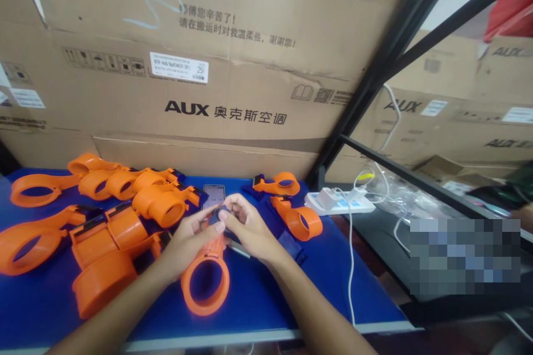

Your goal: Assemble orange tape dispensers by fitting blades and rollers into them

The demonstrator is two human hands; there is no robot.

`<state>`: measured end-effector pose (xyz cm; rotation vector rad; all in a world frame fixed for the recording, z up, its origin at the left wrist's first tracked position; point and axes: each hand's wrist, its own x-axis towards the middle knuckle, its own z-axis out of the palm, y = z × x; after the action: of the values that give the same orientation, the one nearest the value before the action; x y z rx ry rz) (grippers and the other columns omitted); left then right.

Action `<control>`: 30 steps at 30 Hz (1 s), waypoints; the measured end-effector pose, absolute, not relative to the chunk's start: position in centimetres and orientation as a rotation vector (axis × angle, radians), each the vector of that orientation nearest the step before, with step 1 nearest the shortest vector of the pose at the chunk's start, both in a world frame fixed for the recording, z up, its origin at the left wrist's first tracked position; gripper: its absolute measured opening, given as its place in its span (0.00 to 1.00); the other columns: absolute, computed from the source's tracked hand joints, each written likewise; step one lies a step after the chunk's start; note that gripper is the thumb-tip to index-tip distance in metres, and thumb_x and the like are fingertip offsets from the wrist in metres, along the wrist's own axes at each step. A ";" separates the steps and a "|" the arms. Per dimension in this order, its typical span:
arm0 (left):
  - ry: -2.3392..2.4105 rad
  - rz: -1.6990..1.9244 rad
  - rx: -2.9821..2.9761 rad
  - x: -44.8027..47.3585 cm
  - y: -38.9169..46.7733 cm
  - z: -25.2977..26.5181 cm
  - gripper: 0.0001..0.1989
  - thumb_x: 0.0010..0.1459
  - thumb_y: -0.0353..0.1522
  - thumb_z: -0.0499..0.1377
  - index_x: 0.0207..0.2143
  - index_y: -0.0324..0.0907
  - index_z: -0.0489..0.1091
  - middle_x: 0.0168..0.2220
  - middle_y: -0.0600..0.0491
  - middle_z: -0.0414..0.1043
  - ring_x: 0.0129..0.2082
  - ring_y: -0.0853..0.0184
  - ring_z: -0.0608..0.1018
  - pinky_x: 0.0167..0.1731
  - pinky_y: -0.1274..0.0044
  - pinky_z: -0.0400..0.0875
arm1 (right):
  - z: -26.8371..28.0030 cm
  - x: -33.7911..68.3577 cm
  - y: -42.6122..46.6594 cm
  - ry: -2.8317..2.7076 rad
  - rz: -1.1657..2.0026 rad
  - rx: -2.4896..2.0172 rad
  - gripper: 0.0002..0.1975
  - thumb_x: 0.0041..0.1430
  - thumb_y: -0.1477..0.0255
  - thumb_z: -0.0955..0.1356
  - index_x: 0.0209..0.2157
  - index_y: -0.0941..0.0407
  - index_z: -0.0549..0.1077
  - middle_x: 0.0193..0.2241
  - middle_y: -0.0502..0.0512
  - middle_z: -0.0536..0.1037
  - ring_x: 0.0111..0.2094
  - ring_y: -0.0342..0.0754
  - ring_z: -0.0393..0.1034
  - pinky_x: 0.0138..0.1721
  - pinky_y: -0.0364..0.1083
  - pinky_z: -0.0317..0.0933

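Observation:
Both my hands are together at the middle of the blue table. My left hand [194,236] and my right hand [247,227] are closed on the dark end of an orange tape dispenser [214,248]. Its round orange ring hangs toward me below my fingers, with nothing on it. My thumbs press on the dark piece [219,223] at the end, whose details are partly hidden. A thin metallic-looking strip [239,249] shows under my right hand. Just behind my fingers lies a phone [214,193].
Several more orange tape dispensers [160,205] are heaped to the left. Two others [302,222] lie at the right, near dark blue pieces [291,247]. A white power strip [341,202] with cables sits beside a black frame post [362,72]. A large cardboard box [233,83] stands behind.

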<state>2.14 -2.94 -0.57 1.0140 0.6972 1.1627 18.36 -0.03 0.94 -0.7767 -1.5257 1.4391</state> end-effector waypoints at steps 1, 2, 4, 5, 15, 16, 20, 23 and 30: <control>0.694 1.162 1.008 2.1 -2.8 -0.8 0.31 0.58 0.36 0.70 0.62 0.39 0.69 0.52 0.39 0.80 0.38 0.57 0.85 0.37 0.72 0.80 | 0.9 18.3 0.0 -1.536 1.414 -0.787 0.19 0.62 0.55 0.72 0.44 0.50 0.64 0.33 0.46 0.69 0.24 0.40 0.63 0.22 0.41 0.63; 0.695 1.158 0.992 2.1 -2.7 -1.0 0.32 0.58 0.36 0.70 0.62 0.39 0.69 0.51 0.39 0.80 0.38 0.57 0.85 0.36 0.72 0.80 | 0.8 18.3 0.1 -1.560 1.378 -0.805 0.19 0.62 0.54 0.72 0.45 0.51 0.65 0.33 0.46 0.70 0.24 0.41 0.64 0.23 0.41 0.64; 0.709 1.141 0.932 2.1 -2.3 -1.5 0.32 0.57 0.37 0.70 0.62 0.40 0.68 0.48 0.40 0.81 0.35 0.58 0.85 0.34 0.73 0.79 | 0.9 18.7 0.4 -1.642 1.239 -0.869 0.17 0.67 0.53 0.67 0.47 0.51 0.67 0.32 0.47 0.71 0.27 0.43 0.67 0.28 0.43 0.66; 0.723 1.135 0.890 2.0 -2.1 -1.7 0.32 0.57 0.38 0.71 0.61 0.40 0.68 0.47 0.40 0.81 0.34 0.58 0.85 0.33 0.73 0.79 | 0.9 19.0 0.6 -1.700 1.118 -0.930 0.16 0.70 0.54 0.64 0.47 0.52 0.68 0.32 0.48 0.73 0.29 0.45 0.69 0.32 0.44 0.67; 0.678 1.123 0.620 1.5 -2.1 -1.0 0.32 0.59 0.38 0.66 0.64 0.42 0.65 0.48 0.41 0.81 0.39 0.57 0.83 0.35 0.71 0.77 | 0.5 22.8 2.7 -2.183 -0.103 -2.000 0.10 0.68 0.68 0.67 0.41 0.60 0.78 0.42 0.69 0.81 0.49 0.60 0.73 0.46 0.50 0.63; 0.666 1.117 0.612 1.4 -2.2 -0.9 0.33 0.60 0.38 0.65 0.65 0.41 0.64 0.48 0.41 0.81 0.38 0.56 0.83 0.35 0.71 0.76 | 0.3 22.6 2.8 -2.219 -0.106 -2.016 0.10 0.68 0.69 0.67 0.41 0.61 0.78 0.42 0.69 0.81 0.49 0.61 0.73 0.46 0.51 0.64; 0.599 1.051 0.606 1.1 -2.2 -1.1 0.34 0.62 0.42 0.62 0.66 0.34 0.64 0.45 0.39 0.81 0.37 0.55 0.83 0.37 0.70 0.75 | -0.3 22.0 2.8 -2.268 -0.097 -2.021 0.08 0.65 0.73 0.68 0.41 0.62 0.79 0.41 0.69 0.81 0.48 0.61 0.74 0.44 0.50 0.64; 0.573 1.023 0.607 1.0 -2.3 -1.2 0.35 0.62 0.42 0.62 0.66 0.33 0.64 0.45 0.38 0.81 0.38 0.54 0.83 0.38 0.69 0.75 | -0.3 22.1 2.8 -2.261 -0.103 -2.031 0.10 0.64 0.73 0.69 0.44 0.63 0.78 0.41 0.70 0.81 0.48 0.61 0.74 0.44 0.50 0.64; 0.602 1.089 0.608 1.4 -2.5 -0.7 0.33 0.60 0.39 0.64 0.66 0.38 0.64 0.48 0.40 0.81 0.39 0.53 0.84 0.39 0.67 0.77 | -0.2 21.9 2.6 -2.273 -0.100 -1.963 0.16 0.70 0.62 0.65 0.46 0.59 0.77 0.42 0.68 0.81 0.47 0.61 0.74 0.44 0.51 0.65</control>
<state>1.43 -2.46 -0.74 0.6081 0.6018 1.0892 21.94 2.61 -0.23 -1.9632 -2.2732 -0.1002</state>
